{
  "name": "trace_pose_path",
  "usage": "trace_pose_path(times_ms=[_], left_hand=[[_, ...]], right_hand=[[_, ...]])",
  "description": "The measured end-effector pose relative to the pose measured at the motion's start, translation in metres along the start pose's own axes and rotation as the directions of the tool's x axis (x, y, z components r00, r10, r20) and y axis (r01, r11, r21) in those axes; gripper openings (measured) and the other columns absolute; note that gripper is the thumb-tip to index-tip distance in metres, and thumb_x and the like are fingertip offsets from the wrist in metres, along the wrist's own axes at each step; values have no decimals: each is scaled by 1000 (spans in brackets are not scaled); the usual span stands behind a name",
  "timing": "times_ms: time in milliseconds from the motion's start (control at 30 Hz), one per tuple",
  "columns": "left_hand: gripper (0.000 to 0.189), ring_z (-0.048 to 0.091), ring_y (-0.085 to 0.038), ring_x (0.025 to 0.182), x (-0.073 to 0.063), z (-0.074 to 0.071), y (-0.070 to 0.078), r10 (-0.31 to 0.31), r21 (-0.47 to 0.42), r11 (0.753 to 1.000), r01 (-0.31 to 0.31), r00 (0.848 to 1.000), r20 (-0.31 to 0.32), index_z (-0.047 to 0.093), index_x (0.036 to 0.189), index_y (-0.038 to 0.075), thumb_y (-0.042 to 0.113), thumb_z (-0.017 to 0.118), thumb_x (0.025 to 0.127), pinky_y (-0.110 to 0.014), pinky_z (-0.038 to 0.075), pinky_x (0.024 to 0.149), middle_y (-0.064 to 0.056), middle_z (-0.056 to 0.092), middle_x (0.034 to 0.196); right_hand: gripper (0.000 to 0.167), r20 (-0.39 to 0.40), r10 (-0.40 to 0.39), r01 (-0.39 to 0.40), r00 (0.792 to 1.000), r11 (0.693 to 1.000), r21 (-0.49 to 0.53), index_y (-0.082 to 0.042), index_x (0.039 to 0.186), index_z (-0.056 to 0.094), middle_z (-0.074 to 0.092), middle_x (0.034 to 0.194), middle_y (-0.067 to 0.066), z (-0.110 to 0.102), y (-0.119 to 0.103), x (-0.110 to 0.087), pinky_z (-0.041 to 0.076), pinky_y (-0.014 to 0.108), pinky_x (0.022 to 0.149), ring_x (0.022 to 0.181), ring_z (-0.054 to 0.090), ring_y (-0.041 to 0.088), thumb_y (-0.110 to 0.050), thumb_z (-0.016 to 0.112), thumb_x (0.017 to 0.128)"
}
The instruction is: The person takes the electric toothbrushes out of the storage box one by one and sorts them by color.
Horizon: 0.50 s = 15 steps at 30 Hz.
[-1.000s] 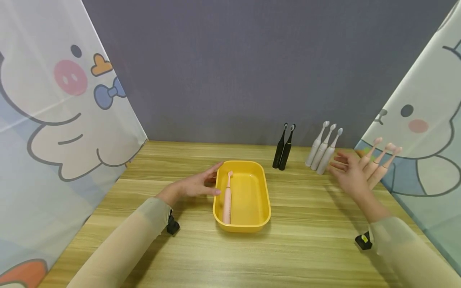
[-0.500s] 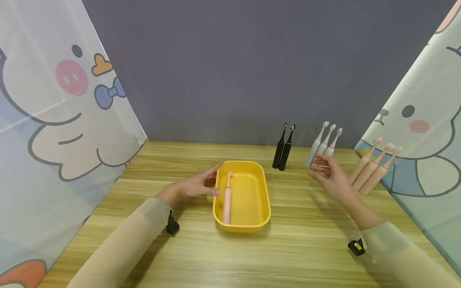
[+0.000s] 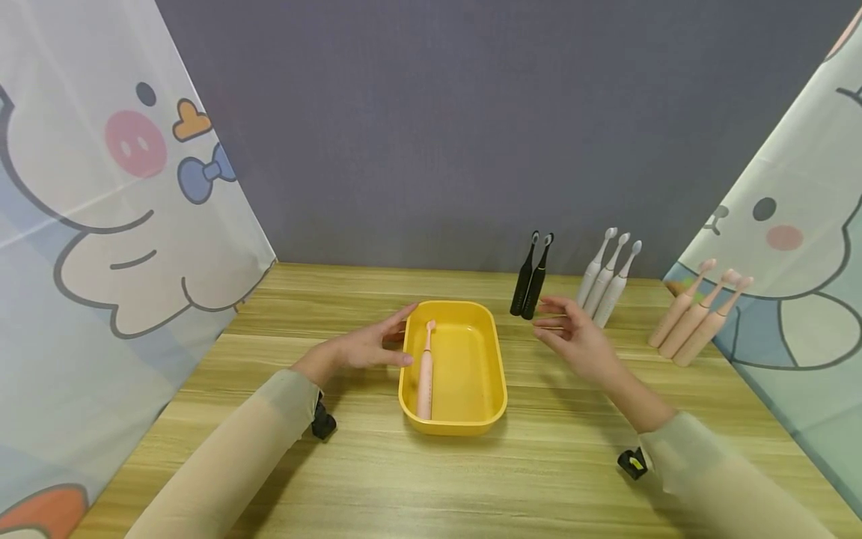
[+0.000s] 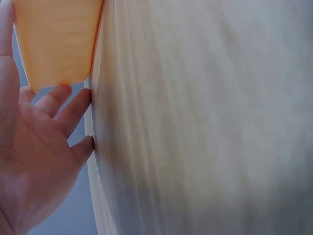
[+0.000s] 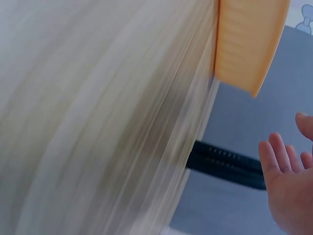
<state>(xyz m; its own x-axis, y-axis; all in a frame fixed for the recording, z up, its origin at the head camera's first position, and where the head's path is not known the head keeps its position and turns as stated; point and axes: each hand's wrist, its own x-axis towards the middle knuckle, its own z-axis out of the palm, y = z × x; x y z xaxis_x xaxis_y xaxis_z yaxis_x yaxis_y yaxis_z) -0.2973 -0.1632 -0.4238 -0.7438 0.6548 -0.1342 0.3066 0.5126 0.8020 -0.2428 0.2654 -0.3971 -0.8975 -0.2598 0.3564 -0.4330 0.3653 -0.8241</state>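
Observation:
A yellow tray (image 3: 471, 374) stands mid-table with one pink electric toothbrush (image 3: 425, 382) lying along its left side. My left hand (image 3: 367, 346) rests at the tray's left wall, thumb over the rim; in the left wrist view its fingertips touch the tray's side. My right hand (image 3: 579, 340), holding nothing, hovers with fingers spread near the bases of two black electric toothbrushes (image 3: 530, 288). Behind that hand stand three white electric toothbrushes (image 3: 598, 281), their lower ends partly covered by it. In the right wrist view the hand (image 5: 288, 181) overlaps the upper part of the black toothbrushes.
Three pink electric toothbrushes (image 3: 697, 322) stand upright at the right of the wooden table (image 3: 438, 486). A grey panel (image 3: 431, 135) rises along the back edge. Cartoon-printed sheets (image 3: 148, 247) flank both sides.
My right hand has moved left, from beside the pink toothbrushes past the white ones to the black ones, with nothing in it. My left hand and the tray have stayed put.

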Motion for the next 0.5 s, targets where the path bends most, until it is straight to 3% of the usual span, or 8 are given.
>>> trace_pose_path(times_ms=[100,300,500], left_hand=[[118,26,-41,168,0,0,0,7,3,1000,-7,1000,1,-3,178,37,58,81,97,-71,21,134,-17,24,183],[118,26,-39,169,0,0,-1,-2,8,1000,2,1000,-8,-2,177,39,60,81,95,-69,23,134,-16,22,183],[119,24,-40,169,-1,0,-1,-17,-2,1000,17,1000,-13,-1,177,42,62,82,94,-71,26,132,-16,19,184]], right_hand=[[60,15,-13,13,1000,1000,14,10,158,42,57,147,37,9,-3,4,58,12,95,115,72,7,7,68,104],[58,41,-43,43,998,999,6,10,156,45,61,145,35,26,-11,12,58,12,95,123,71,47,8,68,104],[56,53,-58,58,997,998,15,6,156,48,62,144,30,40,-17,17,57,13,98,123,69,50,6,69,104]])
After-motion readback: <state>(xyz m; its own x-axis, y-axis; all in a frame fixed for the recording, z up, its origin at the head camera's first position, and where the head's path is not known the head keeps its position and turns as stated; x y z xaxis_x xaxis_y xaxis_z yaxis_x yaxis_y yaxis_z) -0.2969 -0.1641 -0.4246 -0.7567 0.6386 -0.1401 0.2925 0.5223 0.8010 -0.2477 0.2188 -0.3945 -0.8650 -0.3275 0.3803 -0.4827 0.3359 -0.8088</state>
